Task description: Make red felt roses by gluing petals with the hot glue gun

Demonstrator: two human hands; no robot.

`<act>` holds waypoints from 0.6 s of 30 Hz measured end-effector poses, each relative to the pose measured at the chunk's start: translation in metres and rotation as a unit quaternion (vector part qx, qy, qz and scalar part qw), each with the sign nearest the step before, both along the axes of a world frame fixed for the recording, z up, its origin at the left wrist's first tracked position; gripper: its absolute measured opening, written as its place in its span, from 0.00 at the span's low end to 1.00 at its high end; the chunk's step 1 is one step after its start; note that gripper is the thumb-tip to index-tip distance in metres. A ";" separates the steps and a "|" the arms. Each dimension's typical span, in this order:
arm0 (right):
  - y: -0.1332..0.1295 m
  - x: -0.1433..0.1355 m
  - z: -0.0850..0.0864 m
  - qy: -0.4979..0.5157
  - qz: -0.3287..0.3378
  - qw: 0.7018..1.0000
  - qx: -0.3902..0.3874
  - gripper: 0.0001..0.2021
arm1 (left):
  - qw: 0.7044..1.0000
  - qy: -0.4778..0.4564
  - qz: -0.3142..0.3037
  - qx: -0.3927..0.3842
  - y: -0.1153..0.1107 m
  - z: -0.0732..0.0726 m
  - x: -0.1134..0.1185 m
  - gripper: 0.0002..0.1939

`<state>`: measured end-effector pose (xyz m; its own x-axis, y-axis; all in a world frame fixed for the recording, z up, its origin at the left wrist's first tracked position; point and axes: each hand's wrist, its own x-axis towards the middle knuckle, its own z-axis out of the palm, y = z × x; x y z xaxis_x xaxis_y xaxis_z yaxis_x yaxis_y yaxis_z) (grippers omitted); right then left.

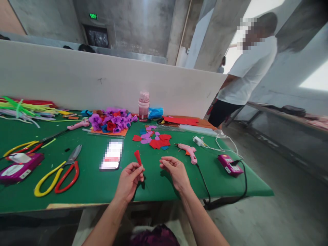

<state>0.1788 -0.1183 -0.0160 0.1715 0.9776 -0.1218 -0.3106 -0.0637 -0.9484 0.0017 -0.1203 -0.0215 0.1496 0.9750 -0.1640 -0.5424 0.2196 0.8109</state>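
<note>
My left hand [131, 177] is closed, pinching the lower end of a narrow red rolled petal [137, 157] that flares towards its top. To its right, my right hand [174, 171] has thumb and fingertips pressed together; whatever may be between them is too small to make out. The hands are apart, just above the green tabletop [159, 188]. Beyond them lies a loose pile of red, purple and blue cut petals [157, 140]. A pink glue gun [189, 152] rests right of my right hand. A phone [112, 154] lies beyond my left hand.
Large scissors [71, 160] with yellow and red handles lie at left. Purple power strips [229, 164] sit on both sides, with cords. Finished paper flowers [112, 119], a pink bottle [144, 106] and coloured strips [23, 109] line the back by a white partition [102, 78]. A person [252, 68] stands beyond it.
</note>
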 end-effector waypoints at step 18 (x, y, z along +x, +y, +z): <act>0.000 0.008 0.002 -0.084 0.018 0.993 0.078 0.17 | 1.000 -0.003 0.000 -0.002 0.001 -0.002 0.001 0.10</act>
<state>0.1864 -0.1188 -0.0145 0.1409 0.9883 0.0590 -0.1475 0.0799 -0.9858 0.0026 -0.1194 -0.0237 0.1511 0.9743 -0.1672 -0.5474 0.2234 0.8065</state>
